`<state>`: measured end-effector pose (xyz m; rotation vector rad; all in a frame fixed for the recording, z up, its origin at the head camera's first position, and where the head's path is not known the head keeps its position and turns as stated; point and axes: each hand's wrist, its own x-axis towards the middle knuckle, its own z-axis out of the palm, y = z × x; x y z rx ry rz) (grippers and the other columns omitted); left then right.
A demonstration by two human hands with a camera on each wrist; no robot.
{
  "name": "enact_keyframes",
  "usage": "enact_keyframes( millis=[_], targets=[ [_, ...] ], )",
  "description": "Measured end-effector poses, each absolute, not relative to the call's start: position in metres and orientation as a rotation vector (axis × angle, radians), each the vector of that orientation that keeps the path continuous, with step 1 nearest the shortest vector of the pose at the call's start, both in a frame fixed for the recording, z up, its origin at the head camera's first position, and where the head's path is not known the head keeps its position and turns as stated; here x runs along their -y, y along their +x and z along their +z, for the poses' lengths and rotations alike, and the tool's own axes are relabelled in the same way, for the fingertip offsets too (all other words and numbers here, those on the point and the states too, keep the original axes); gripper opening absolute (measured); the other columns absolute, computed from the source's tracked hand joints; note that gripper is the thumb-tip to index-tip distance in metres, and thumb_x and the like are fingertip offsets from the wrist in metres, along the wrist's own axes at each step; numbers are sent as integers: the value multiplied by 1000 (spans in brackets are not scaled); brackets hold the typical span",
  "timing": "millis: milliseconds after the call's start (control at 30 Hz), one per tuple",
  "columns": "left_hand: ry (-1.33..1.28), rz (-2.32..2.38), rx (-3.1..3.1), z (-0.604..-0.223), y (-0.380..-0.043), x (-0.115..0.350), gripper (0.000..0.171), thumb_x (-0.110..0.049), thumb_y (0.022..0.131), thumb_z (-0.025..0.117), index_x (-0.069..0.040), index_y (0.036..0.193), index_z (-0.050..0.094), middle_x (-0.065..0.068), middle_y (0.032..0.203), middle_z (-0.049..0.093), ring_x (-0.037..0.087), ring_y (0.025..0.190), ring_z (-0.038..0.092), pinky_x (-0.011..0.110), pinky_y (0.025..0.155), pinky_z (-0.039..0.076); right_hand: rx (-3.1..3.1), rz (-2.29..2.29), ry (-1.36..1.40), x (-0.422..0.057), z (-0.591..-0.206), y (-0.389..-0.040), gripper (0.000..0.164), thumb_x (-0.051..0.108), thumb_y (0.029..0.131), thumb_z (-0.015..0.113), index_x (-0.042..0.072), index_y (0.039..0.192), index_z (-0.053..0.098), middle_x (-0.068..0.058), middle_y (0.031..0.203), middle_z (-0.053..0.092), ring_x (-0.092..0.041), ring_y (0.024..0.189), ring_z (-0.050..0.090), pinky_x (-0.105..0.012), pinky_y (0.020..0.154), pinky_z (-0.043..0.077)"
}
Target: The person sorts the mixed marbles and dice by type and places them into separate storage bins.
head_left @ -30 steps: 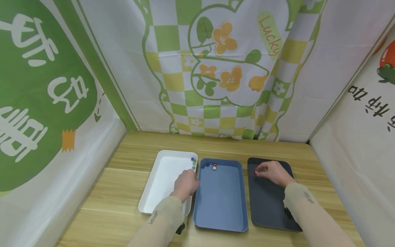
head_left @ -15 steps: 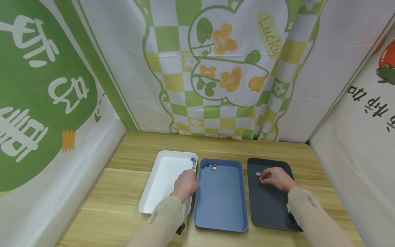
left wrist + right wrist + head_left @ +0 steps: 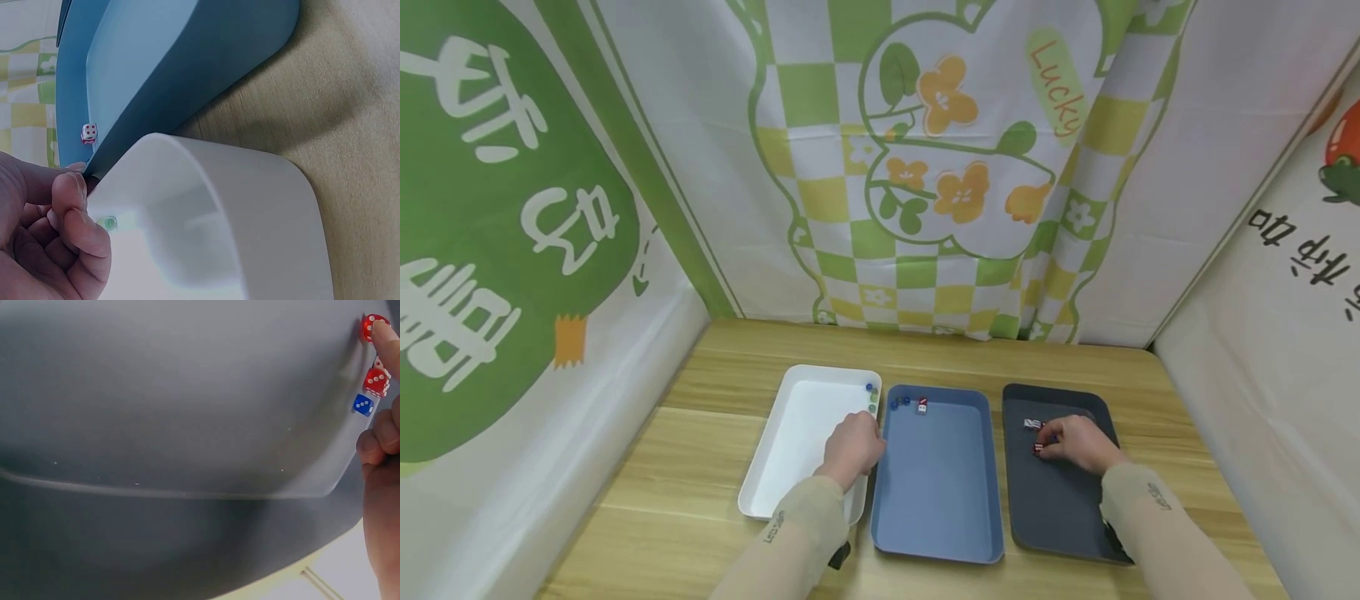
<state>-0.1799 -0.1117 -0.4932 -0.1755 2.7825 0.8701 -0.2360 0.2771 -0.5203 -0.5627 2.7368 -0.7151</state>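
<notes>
Red die (image 3: 368, 329), one, pinched by right fingers (image 3: 389, 351), left fingers (image 3: 87, 232) pinching tray rim (image 3: 147, 83), three trays (image 3: 1048, 510)

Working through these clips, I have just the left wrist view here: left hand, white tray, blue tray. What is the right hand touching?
Observer: In the head view, the right hand has its fingertips on a red die in a dark gray tray.

Operator: Thanks. I see a white die in the blue tray. Does that tray hold anything besides dice?

Observer: Yes, the head view shows small blue marbles in its far left corner.

Operator: And is every die in the dark gray tray red?

Observer: No, the right wrist view shows a blue die there, next to another red one.
</notes>
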Motion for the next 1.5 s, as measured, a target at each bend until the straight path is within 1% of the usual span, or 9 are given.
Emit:
enact_keyframes(
  millis=[400,600,833,933,1067,1233,1300,1433,1500],
  targets=[
    [-166,867,-2788,-494,-179,111,39,-5,89,63,-13,53,50,1,49,56,15,42,57,28,44,41,-2728,-741,-577,-280,-522,-233,15,21,84,84,14,96,76,-1,94,72,-12,76,56,-34,68,46],
    [-169,869,-2786,-495,-179,111,40,-5,89,63,-14,53,50,1,49,56,15,43,57,29,44,41,-2733,-755,-517,-279,-520,-235,23,29,86,82,13,103,78,1,91,71,-12,75,55,-34,68,47],
    [-175,864,-2789,-495,-179,112,39,-5,90,64,-13,54,52,2,50,57,16,43,58,29,45,41,-2718,-808,-501,-271,-507,-236,31,31,93,75,9,115,76,-7,111,74,-16,91,66,-39,77,53],
    [-174,863,-2787,-495,-179,112,39,-6,90,64,-13,54,51,2,50,57,16,44,58,29,45,41,-2683,-830,-517,-264,-499,-236,34,31,95,73,7,118,74,-7,110,74,-18,93,68,-41,78,55],
    [-172,863,-2790,-496,-179,112,40,-6,90,64,-14,54,49,1,51,57,15,44,58,29,45,42,-2640,-865,-532,-252,-493,-236,35,31,97,70,5,119,74,-5,105,74,-17,88,67,-41,77,55],
    [-173,871,-2790,-495,-179,112,40,-6,90,64,-14,54,49,1,51,57,15,43,58,29,45,42,-2597,-911,-503,-235,-489,-238,33,30,100,67,5,121,73,-6,108,74,-14,83,65,-40,76,55],
    [-173,874,-2790,-495,-179,112,39,-6,90,64,-13,54,49,2,51,57,15,43,58,29,46,42,-2558,-961,-469,-229,-488,-238,33,28,100,66,3,122,72,-9,98,74,-17,73,65,-40,71,55],
    [-175,876,-2785,-495,-179,112,39,-6,90,64,-13,54,50,2,51,57,15,44,58,29,46,42,-2481,-1082,-358,-218,-486,-240,31,22,101,65,-1,122,70,-15,77,70,-21,54,60,-39,56,53],
    [-171,874,-2788,-495,-179,112,40,-5,90,64,-13,54,50,1,50,57,15,43,57,28,45,42,-2456,-1128,-304,-215,-487,-240,31,20,101,64,-2,122,70,-16,75,69,-21,51,60,-39,51,52]
  ],
)
